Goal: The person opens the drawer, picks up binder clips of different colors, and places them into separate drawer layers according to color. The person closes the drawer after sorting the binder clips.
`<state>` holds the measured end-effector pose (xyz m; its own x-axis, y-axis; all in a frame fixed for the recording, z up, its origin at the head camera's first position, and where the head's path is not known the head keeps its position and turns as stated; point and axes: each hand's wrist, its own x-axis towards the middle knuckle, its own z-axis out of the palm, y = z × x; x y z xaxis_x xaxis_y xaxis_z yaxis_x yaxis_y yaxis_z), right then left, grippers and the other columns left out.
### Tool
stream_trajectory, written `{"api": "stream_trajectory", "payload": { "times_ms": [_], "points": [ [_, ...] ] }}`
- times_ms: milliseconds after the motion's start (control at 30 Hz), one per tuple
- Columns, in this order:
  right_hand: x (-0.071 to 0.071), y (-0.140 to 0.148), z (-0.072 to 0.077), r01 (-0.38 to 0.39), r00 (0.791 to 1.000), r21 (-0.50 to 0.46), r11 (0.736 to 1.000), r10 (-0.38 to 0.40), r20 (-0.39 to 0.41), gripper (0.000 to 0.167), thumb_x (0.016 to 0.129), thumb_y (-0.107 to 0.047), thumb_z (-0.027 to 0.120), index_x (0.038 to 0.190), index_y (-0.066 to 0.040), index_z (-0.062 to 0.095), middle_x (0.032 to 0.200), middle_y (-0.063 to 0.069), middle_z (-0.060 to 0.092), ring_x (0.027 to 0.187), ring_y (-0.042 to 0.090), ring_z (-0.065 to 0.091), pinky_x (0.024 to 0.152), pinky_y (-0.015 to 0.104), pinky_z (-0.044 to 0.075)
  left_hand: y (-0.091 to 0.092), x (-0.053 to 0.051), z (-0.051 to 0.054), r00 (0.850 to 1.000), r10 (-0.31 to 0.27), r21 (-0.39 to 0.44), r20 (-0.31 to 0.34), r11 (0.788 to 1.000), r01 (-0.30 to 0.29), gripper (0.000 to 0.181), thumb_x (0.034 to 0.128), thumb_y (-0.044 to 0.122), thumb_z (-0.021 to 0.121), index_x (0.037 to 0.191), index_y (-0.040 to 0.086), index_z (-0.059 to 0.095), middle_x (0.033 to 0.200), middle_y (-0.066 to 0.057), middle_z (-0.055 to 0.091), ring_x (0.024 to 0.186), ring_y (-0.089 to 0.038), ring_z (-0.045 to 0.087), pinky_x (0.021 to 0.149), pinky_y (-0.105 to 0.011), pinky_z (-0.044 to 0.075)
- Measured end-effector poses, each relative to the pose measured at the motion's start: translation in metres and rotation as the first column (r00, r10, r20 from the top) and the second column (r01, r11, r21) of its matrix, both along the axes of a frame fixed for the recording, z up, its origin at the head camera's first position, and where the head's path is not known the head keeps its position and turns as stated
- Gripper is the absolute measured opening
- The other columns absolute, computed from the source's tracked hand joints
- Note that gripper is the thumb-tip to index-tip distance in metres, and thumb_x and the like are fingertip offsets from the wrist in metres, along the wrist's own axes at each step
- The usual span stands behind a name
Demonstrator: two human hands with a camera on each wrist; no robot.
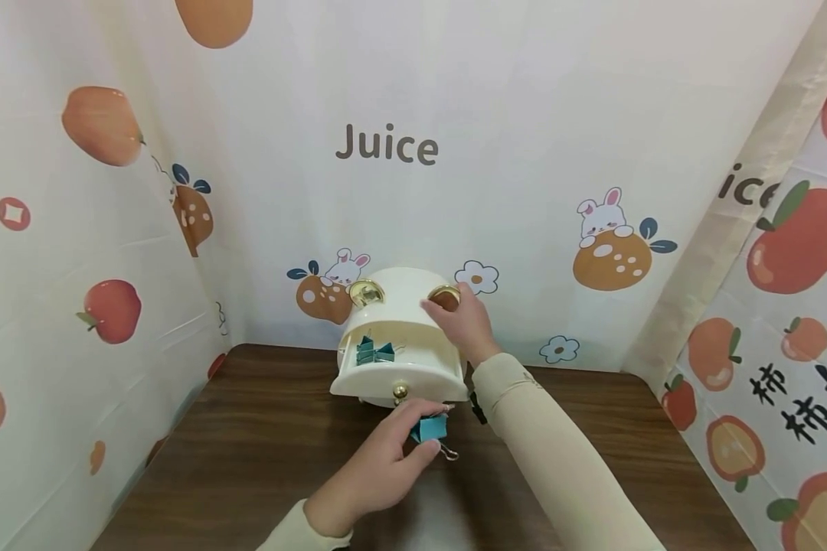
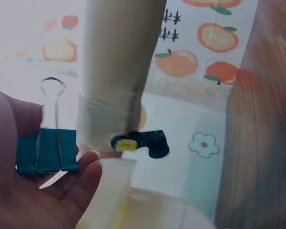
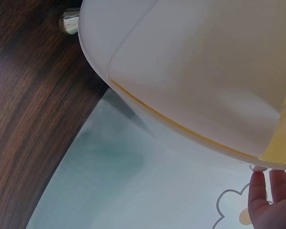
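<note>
A white rounded drawer box (image 1: 401, 287) with gold ear-like trims stands at the back of the table. Its front drawer (image 1: 358, 380), with a gold knob, is pulled out, and teal binder clips (image 1: 365, 351) lie inside. In front of it, my left hand (image 1: 389, 463) holds another teal binder clip (image 2: 47, 150) between thumb and fingers, its wire handle sticking out. My right hand (image 1: 465, 325) grips the box's upper right side by the gold trim (image 1: 445, 292). In the right wrist view its fingers (image 3: 271, 195) touch the box's edge.
The dark wooden table (image 1: 262, 451) reaches back to a printed curtain (image 1: 524, 115), which hangs close behind the box. More printed cloth (image 1: 34, 245) rises at the left and right sides. A black strap piece (image 2: 152, 143) shows by the right sleeve.
</note>
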<state>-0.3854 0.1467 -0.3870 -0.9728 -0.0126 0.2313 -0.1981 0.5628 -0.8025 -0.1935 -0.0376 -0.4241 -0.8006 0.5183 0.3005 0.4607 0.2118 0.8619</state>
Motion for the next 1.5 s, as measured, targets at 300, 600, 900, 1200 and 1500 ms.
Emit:
{"api": "stream_trajectory", "payload": {
  "times_ms": [300, 600, 900, 1200, 1500],
  "points": [
    [0.001, 0.000, 0.002, 0.003, 1.000, 0.000, 1.000, -0.003, 0.003, 0.069, 0.086, -0.064, 0.074, 0.128, -0.014, 0.051, 0.104, 0.007, 0.064, 0.087, 0.025, 0.062, 0.066, 0.039, 0.053, -0.004, -0.003, 0.032, 0.987, -0.022, -0.042, -0.159, 0.999, 0.016, 0.036, 0.1094, 0.031, 0.051, 0.144, 0.019, 0.053, 0.131, 0.008, 0.059, 0.114, -0.012, 0.056, 0.101, -0.038, 0.048],
    [0.002, -0.001, 0.003, 0.002, 1.000, 0.013, 1.000, -0.002, 0.002, 0.069, 0.086, -0.063, 0.074, 0.128, -0.014, 0.050, 0.105, 0.007, 0.063, 0.088, 0.026, 0.061, 0.068, 0.040, 0.053, 0.002, -0.016, 0.046, 0.920, -0.132, -0.294, -0.370, 0.956, 0.018, 0.031, 0.1075, 0.028, 0.055, 0.136, 0.015, 0.055, 0.129, 0.005, 0.059, 0.116, -0.008, 0.055, 0.104, -0.033, 0.047],
    [0.001, 0.000, 0.002, -0.004, 1.000, 0.016, 1.000, 0.005, -0.013, 0.068, 0.086, -0.064, 0.074, 0.126, -0.014, 0.051, 0.102, 0.007, 0.064, 0.086, 0.026, 0.061, 0.070, 0.041, 0.052, -0.004, -0.037, 0.066, 0.834, -0.228, -0.398, -0.502, 0.917, 0.012, 0.009, 0.1047, 0.024, 0.063, 0.110, 0.017, 0.063, 0.102, 0.010, 0.060, 0.095, -0.004, 0.056, 0.089, -0.024, 0.048],
    [0.002, 0.001, 0.004, -0.015, 1.000, 0.028, 0.999, 0.015, -0.016, 0.065, 0.088, -0.062, 0.073, 0.125, -0.014, 0.050, 0.101, 0.008, 0.065, 0.085, 0.026, 0.061, 0.070, 0.041, 0.052, -0.016, -0.065, 0.096, 0.796, -0.156, -0.424, -0.585, 0.895, -0.137, 0.011, 0.1018, 0.022, 0.068, 0.111, 0.016, 0.066, 0.100, 0.009, 0.062, 0.089, -0.007, 0.056, 0.083, -0.028, 0.051],
    [0.003, 0.000, 0.005, -0.003, 1.000, 0.047, 0.999, 0.003, 0.008, 0.068, 0.088, -0.064, 0.073, 0.128, -0.014, 0.049, 0.104, 0.007, 0.065, 0.088, 0.026, 0.063, 0.071, 0.041, 0.052, -0.026, -0.098, 0.105, 0.827, -0.064, -0.490, -0.559, 0.830, -0.266, 0.010, 0.0999, 0.026, 0.070, 0.106, 0.018, 0.072, 0.099, 0.008, 0.066, 0.086, -0.009, 0.060, 0.079, -0.033, 0.053]
  ]
}}
